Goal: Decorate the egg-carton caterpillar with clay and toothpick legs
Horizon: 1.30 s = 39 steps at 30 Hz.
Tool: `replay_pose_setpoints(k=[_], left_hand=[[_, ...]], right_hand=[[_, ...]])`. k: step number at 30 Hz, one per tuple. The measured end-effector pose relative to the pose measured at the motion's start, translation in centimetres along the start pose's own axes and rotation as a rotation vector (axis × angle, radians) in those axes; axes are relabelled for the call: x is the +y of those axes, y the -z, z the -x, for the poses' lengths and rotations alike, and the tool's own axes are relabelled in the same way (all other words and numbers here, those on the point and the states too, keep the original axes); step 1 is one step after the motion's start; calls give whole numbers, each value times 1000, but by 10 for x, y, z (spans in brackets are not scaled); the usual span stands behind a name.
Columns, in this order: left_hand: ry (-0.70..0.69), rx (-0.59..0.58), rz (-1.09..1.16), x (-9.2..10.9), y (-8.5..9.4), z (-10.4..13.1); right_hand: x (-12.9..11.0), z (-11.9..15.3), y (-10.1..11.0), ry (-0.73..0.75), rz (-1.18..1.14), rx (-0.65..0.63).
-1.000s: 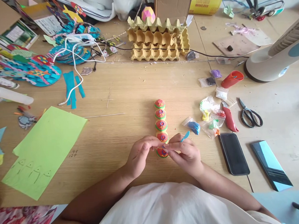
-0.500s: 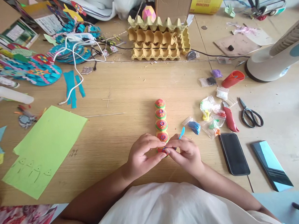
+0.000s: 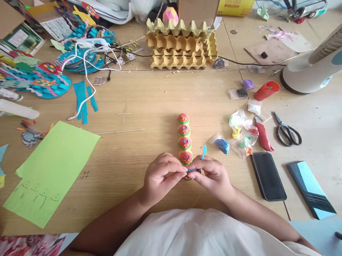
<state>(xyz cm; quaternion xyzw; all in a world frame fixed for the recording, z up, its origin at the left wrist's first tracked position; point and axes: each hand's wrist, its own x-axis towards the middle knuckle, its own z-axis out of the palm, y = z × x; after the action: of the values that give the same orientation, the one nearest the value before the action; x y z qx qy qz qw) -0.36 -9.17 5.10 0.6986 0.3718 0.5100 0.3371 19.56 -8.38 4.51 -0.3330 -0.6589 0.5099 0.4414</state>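
A column of rounded pieces, decorated in red, green and yellow, runs down the middle of the table. The nearest piece is mostly hidden under my fingers. My left hand pinches one end of a thin blue strip over that piece. At the strip's other end are the thumb and fingers of my right hand, closed together. A small light-blue plastic tool also sticks up from between my right fingers, beside the column.
Clay bags, a red-handled knife, scissors and two phones lie to the right. Green paper is at left. Egg cartons stand at the back, a white appliance at back right.
My hands have drawn slightly apart, and more of the blue strip shows between them. The light-blue tool has shifted left and stands more upright.
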Motion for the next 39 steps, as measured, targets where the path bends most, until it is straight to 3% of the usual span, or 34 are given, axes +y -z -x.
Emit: replay_pose_setpoints(k=[8,15,20,27,39], left_hand=[[176,56,119,-5,-2,8],[321,107,197,-9,-7,14],[332,86,249,-9,-7,14],[292,39,269,-12,-4,15],[189,19,58,-4,-5,6]], right_hand=[[11,5,-5,-206,-222,-29],[2,-1,-5,-194,-74,32],[-2,-1,-3,-130,50,52],[-2,-1,-2,-183,26,59],[-3,-2,-3,-108,104,41]])
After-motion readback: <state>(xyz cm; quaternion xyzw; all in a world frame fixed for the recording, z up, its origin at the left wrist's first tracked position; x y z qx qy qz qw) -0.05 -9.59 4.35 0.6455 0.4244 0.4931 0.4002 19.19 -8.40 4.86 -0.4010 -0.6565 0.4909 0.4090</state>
